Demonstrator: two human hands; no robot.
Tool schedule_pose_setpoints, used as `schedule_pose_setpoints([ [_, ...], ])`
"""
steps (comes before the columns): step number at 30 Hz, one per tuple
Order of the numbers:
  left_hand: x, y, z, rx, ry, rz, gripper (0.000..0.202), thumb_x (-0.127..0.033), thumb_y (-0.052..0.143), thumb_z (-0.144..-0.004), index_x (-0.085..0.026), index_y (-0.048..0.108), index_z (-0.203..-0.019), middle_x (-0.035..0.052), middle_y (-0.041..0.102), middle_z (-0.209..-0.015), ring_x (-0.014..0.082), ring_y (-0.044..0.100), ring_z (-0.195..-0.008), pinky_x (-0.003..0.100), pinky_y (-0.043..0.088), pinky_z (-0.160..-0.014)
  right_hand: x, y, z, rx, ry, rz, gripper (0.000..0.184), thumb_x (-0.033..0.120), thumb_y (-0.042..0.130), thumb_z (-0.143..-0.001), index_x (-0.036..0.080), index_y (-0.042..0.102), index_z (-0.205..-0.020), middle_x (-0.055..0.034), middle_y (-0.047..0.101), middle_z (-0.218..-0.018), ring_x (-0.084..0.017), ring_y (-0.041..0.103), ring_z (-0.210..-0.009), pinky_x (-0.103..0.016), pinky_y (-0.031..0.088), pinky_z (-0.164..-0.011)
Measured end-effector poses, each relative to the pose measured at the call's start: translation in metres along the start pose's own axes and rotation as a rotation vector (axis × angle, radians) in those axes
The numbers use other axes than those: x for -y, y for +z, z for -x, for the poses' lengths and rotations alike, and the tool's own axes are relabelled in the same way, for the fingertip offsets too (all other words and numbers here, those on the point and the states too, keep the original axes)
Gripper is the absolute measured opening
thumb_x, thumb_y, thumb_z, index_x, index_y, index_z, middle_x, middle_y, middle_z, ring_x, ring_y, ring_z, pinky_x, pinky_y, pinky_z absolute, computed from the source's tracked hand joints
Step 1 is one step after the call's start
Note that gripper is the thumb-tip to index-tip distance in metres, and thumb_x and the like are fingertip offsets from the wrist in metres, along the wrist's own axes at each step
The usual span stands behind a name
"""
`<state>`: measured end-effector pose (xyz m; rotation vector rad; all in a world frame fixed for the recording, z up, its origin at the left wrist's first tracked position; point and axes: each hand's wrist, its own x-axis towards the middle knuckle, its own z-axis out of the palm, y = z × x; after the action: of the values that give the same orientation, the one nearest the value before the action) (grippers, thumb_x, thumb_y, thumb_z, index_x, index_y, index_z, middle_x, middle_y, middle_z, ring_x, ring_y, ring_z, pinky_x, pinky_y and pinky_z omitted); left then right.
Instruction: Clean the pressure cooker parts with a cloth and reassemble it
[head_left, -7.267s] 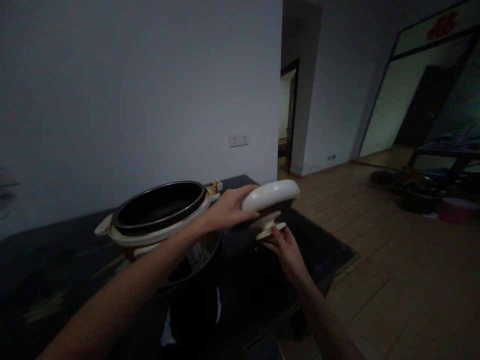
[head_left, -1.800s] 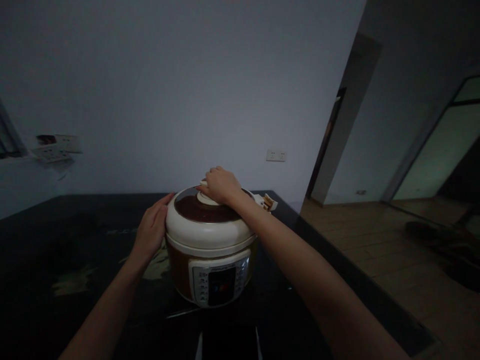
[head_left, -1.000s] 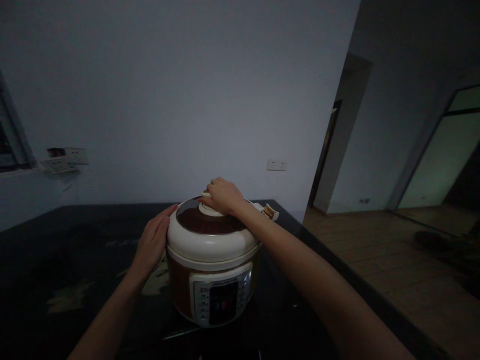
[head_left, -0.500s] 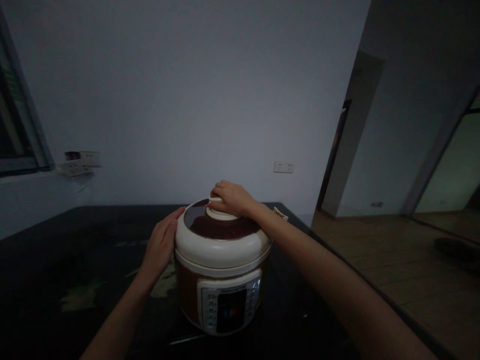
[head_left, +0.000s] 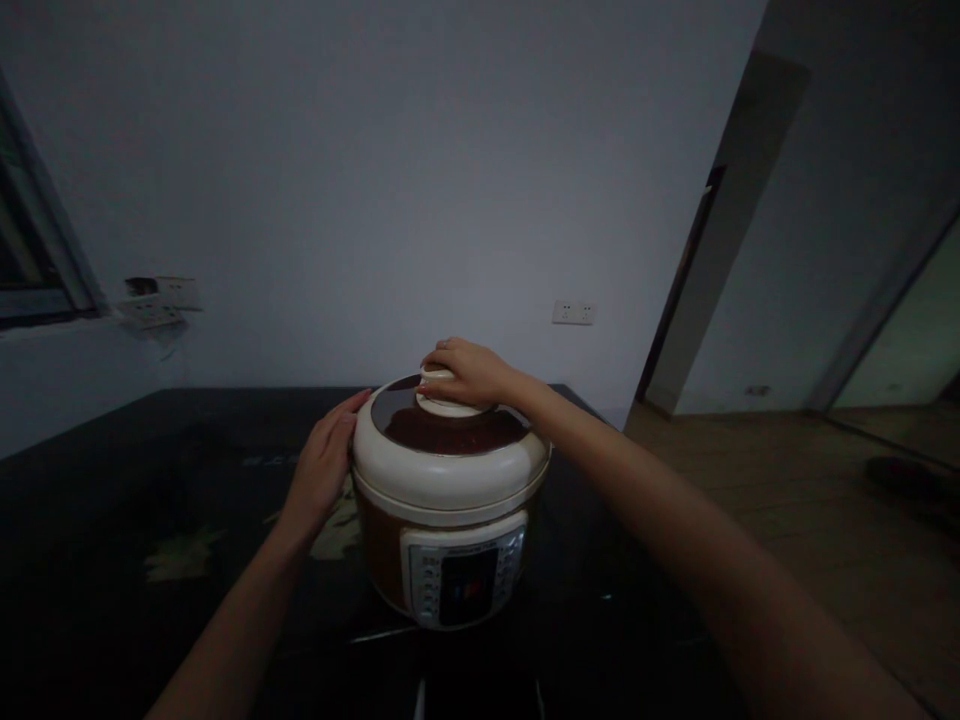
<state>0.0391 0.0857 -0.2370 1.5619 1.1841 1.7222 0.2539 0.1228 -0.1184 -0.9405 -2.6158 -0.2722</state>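
An electric pressure cooker (head_left: 450, 495) stands upright on a dark glossy table, its control panel (head_left: 465, 575) turned towards me. The cream lid with its dark red top looks closed on the body. My right hand (head_left: 469, 372) is wrapped over the cream lid handle (head_left: 437, 376) at the centre of the lid. Against the cooker's left side lies my left hand (head_left: 328, 455), fingers stretched along the lid's rim. Its palm side and the cooker's back are hidden.
The table (head_left: 225, 480) carries a pale leaf pattern. Behind it rises a plain wall with a socket plate (head_left: 574, 312); more sockets (head_left: 161, 300) hang loose at left beside a window (head_left: 37, 230). A wooden floor (head_left: 787, 500) and a doorway lie at right.
The view has tilted slightly down, so the cooker, table and wall sit higher in the picture. Both hands keep their places on the cooker, and the lid looks unmoved.
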Motion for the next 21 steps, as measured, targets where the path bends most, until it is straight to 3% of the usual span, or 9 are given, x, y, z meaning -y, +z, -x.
schedule_pose_setpoints([
  [3,0.001,-0.002,-0.003,-0.113,-0.119,0.148,0.041,-0.038,0.051,-0.083,-0.019,0.063,-0.117,0.0092,0.065,-0.123,0.0262,0.059,-0.115,0.04,0.048,-0.097,0.001,-0.009,-0.001,-0.016,0.075,-0.276,0.046,0.037,0.053,-0.092,0.013,0.053,-0.132,-0.0143,0.061,-0.128,-0.019,0.058,-0.113,-0.032,0.043,-0.095],
  [6,0.01,-0.004,-0.009,-0.218,-0.213,0.265,0.039,-0.029,0.054,-0.077,-0.017,0.062,-0.113,0.0098,0.062,-0.126,0.0243,0.058,-0.116,0.033,0.051,-0.09,0.002,-0.026,0.012,-0.227,0.18,-0.417,0.046,0.033,0.046,-0.095,0.019,0.045,-0.139,-0.0097,0.055,-0.138,-0.017,0.053,-0.123,-0.033,0.043,-0.099],
  [8,0.017,-0.003,-0.012,-0.222,-0.296,0.342,0.04,-0.028,0.055,-0.075,-0.017,0.062,-0.113,0.0089,0.064,-0.122,0.0222,0.062,-0.108,0.029,0.053,-0.082,0.001,-0.037,0.036,-0.447,0.277,-0.398,0.045,0.034,0.041,-0.096,0.022,0.044,-0.139,-0.0075,0.057,-0.136,-0.017,0.052,-0.124,-0.034,0.045,-0.097],
  [10,0.022,0.0,-0.013,-0.199,-0.346,0.401,0.04,-0.028,0.056,-0.075,-0.017,0.062,-0.113,0.0074,0.067,-0.115,0.0196,0.065,-0.095,0.026,0.053,-0.072,-0.006,-0.039,0.072,-0.755,0.41,-0.395,0.043,0.037,0.035,-0.097,0.025,0.044,-0.137,-0.0077,0.058,-0.132,-0.017,0.053,-0.122,-0.036,0.047,-0.096],
  [12,0.025,0.003,-0.013,-0.159,-0.373,0.451,0.039,-0.03,0.056,-0.076,-0.018,0.063,-0.113,0.0057,0.068,-0.107,0.0167,0.065,-0.084,0.024,0.052,-0.064,-0.016,-0.026,0.116,-1.117,0.48,-0.482,0.044,0.043,0.039,-0.094,0.024,0.047,-0.132,-0.0088,0.06,-0.124,-0.018,0.056,-0.117,-0.038,0.047,-0.096],
  [14,0.025,0.005,-0.011,-0.126,-0.418,0.531,0.037,-0.03,0.057,-0.078,-0.018,0.063,-0.112,0.0037,0.069,-0.099,0.0137,0.063,-0.075,0.021,0.05,-0.06,-0.026,0.002,0.157,-1.334,0.646,-0.615,0.047,0.049,0.054,-0.085,0.024,0.051,-0.124,-0.0077,0.06,-0.119,-0.019,0.057,-0.113,-0.039,0.047,-0.096],
  [15,0.024,0.005,-0.011,-0.118,-0.445,0.582,0.035,-0.028,0.057,-0.078,-0.018,0.064,-0.111,0.0028,0.069,-0.095,0.0127,0.063,-0.072,0.021,0.05,-0.06,-0.029,0.019,0.174,-1.345,0.763,-0.744,0.051,0.052,0.062,-0.078,0.025,0.053,-0.121,-0.0061,0.06,-0.119,-0.02,0.055,-0.114,-0.039,0.046,-0.096],
  [17,0.023,0.006,-0.009,-0.112,-0.486,0.681,0.033,-0.023,0.056,-0.078,-0.016,0.064,-0.109,0.0017,0.069,-0.088,0.0116,0.062,-0.067,0.02,0.05,-0.059,-0.031,0.056,0.196,-1.222,0.943,-1.014,0.055,0.058,0.07,-0.067,0.027,0.058,-0.111,-0.0047,0.063,-0.112,-0.023,0.054,-0.116,-0.041,0.046,-0.095],
  [21,0.02,0.006,-0.007,-0.117,-0.494,0.75,0.032,-0.016,0.054,-0.079,-0.013,0.064,-0.109,0.0022,0.069,-0.084,0.0114,0.062,-0.064,0.02,0.05,-0.058,-0.023,0.105,0.189,-0.989,0.988,-1.279,0.049,0.069,0.066,-0.065,0.027,0.068,-0.091,-0.0052,0.071,-0.099,-0.027,0.061,-0.107,-0.045,0.05,-0.086],
])
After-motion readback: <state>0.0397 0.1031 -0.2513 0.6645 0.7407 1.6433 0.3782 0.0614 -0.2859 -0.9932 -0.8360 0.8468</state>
